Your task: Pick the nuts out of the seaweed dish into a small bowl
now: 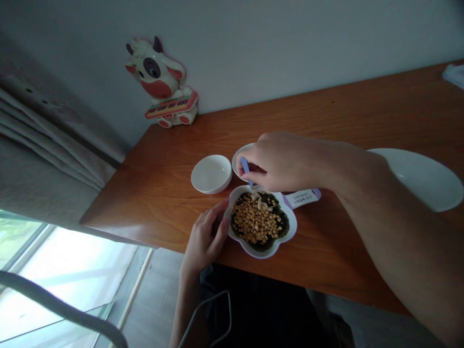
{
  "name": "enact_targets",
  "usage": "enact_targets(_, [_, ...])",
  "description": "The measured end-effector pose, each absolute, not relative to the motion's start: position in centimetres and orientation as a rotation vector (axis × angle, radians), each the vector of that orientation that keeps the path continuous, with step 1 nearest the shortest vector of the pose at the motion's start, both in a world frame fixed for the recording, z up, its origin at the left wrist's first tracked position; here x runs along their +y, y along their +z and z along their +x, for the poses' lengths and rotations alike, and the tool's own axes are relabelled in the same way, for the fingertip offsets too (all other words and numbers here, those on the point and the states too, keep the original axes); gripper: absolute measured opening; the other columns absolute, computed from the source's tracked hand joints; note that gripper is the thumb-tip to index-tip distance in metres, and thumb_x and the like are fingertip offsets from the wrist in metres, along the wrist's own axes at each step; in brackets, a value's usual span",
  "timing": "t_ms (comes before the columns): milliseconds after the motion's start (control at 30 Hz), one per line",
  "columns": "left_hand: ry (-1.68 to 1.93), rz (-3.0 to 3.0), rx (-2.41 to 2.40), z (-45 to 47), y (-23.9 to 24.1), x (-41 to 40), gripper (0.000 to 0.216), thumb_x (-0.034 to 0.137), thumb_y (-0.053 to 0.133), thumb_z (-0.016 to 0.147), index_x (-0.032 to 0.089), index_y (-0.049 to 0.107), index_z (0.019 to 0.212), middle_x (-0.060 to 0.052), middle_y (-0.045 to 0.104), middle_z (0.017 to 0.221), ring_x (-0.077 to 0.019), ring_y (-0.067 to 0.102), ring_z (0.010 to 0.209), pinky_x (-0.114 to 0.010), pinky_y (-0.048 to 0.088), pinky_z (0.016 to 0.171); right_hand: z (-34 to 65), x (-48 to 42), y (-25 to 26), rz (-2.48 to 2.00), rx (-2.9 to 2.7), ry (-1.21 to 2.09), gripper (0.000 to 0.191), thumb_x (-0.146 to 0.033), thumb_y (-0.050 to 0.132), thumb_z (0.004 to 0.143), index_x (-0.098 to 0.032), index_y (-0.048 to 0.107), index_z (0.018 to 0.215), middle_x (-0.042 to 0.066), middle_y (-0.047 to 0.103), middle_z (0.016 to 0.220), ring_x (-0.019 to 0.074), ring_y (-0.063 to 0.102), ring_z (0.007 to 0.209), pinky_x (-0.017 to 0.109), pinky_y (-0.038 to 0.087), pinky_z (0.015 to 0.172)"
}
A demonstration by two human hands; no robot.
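A white flower-shaped bowl [286, 237] sits near the front edge of the wooden table [326, 121], filled with yellow beans, dark green beans and a few pale pieces. My left hand [206, 237] rests against the bowl's left rim, fingers curled on it. Above the bowl's far edge, my right hand [281, 162] pinches blue tweezers [246, 170], whose tips point down at the pale pieces. A small empty white bowl [211, 173] stands to the left. Behind my right hand, a second small white dish [237, 157] is partly hidden.
A large white plate [420, 176] lies at the right behind my forearm. A purple-and-white packet [302, 197] pokes out from under my wrist. A cow-shaped toy [163, 84] leans against the wall at the back left. Curtains and a window are at the left.
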State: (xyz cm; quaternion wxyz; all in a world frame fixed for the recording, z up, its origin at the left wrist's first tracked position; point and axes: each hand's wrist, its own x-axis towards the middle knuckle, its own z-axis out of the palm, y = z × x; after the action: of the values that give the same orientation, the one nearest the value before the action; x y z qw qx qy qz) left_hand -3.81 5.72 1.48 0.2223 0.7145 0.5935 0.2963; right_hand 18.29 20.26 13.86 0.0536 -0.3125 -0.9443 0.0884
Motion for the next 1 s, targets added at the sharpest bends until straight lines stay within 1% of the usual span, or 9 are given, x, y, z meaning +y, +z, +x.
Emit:
enact_targets(100, [0.813,1.969,1.639,-3.8,1.6,5.6,0.043,0.034,0.050,0.106,0.022,0.052,0.147,-0.010,0.067,0.138,-0.0257,0.066,0.121,-0.038,0.051,0.104,18.8,20.3,14.2,-0.949,-2.810,0.235,0.025,-0.029,0.056,0.092,-0.022,0.077,0.103,0.005,0.076,0.082,0.0165,0.062,0.067,0.033,0.033,0.066])
enact_targets(233, [0.815,1.970,1.640,-3.8,1.6,5.6,0.043,0.034,0.050,0.106,0.021,0.053,0.147,-0.011,0.069,0.136,-0.0258,0.066,0.120,-0.037,0.051,0.102,19.2,20.7,14.4,-0.980,-2.758,0.204,0.030,-0.031,0.055,0.091,-0.021,0.076,0.109,0.005,0.076,0.083,0.0175,0.064,0.072,0.032,0.033,0.068])
enact_targets(400, [0.811,1.966,1.642,-3.8,1.6,5.6,0.043,0.035,0.049,0.106,0.021,0.053,0.146,-0.011,0.067,0.138,-0.0260,0.065,0.123,-0.038,0.050,0.104,19.2,21.2,14.1,-1.039,-2.778,0.180,0.029,-0.033,0.055,0.091,-0.022,0.077,0.107,0.006,0.076,0.084,0.0218,0.066,0.077,0.034,0.034,0.071])
enact_targets(600, [0.807,1.951,1.644,-3.8,1.6,5.5,0.044,0.035,0.049,0.106,0.021,0.052,0.147,-0.012,0.068,0.137,-0.0262,0.066,0.121,-0.038,0.051,0.103,19.1,21.3,13.9,-1.102,-2.770,0.175,0.031,-0.035,0.052,0.093,-0.023,0.076,0.108,0.007,0.075,0.084,0.0223,0.065,0.078,0.034,0.033,0.069])
enact_targets(767, [0.809,1.962,1.634,-3.8,1.6,5.4,0.043,0.035,0.049,0.106,0.022,0.052,0.147,-0.011,0.066,0.140,-0.0259,0.064,0.124,-0.037,0.050,0.105,19.5,21.9,13.7,-1.178,-2.742,0.128,0.031,-0.032,0.055,0.090,-0.023,0.076,0.111,0.009,0.076,0.093,0.0261,0.066,0.086,0.035,0.034,0.073])
enact_targets(867, [0.808,1.970,1.637,-3.8,1.6,5.4,0.043,0.034,0.050,0.106,0.023,0.052,0.147,-0.010,0.067,0.139,-0.0256,0.065,0.122,-0.037,0.050,0.104,19.7,22.5,13.5,-1.187,-2.664,0.163,0.032,-0.034,0.053,0.093,-0.025,0.074,0.115,0.008,0.076,0.097,0.0271,0.066,0.092,0.035,0.036,0.076])
enact_targets(1000, [0.815,1.970,1.640,-3.8,1.7,5.5,0.042,0.035,0.049,0.106,0.022,0.053,0.146,-0.011,0.069,0.135,-0.0254,0.067,0.118,-0.037,0.052,0.101,19.9,23.0,13.2,-1.245,-2.583,0.201,0.034,-0.034,0.050,0.096,-0.024,0.073,0.119,0.009,0.077,0.102,0.0279,0.065,0.097,0.035,0.037,0.077])
